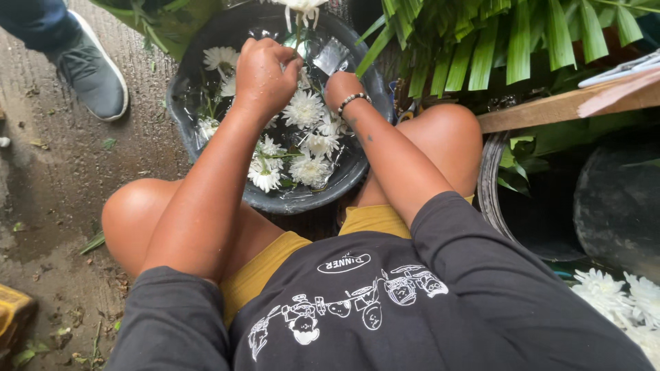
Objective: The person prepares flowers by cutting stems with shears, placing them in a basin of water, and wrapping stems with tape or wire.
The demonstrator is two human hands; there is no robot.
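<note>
A dark round basin (182, 110) stands on the ground between my knees, with several white chrysanthemum heads (302, 110) and clear plastic wrap (333, 55) inside. My left hand (261, 72) is over the basin's far side, fingers closed around a green flower stem (297, 34) that rises to a white bloom (302, 7) at the top edge. My right hand (340, 86), with a beaded bracelet (353, 100) on the wrist, reaches down among the flowers; its fingers are hidden behind the wrist.
Long green palm leaves (509, 41) hang at the upper right above a wooden plank (564, 103). A dark tub (543, 213) and more white blooms (619, 295) sit at the right. Another person's grey shoe (89, 69) rests on the wet concrete at upper left.
</note>
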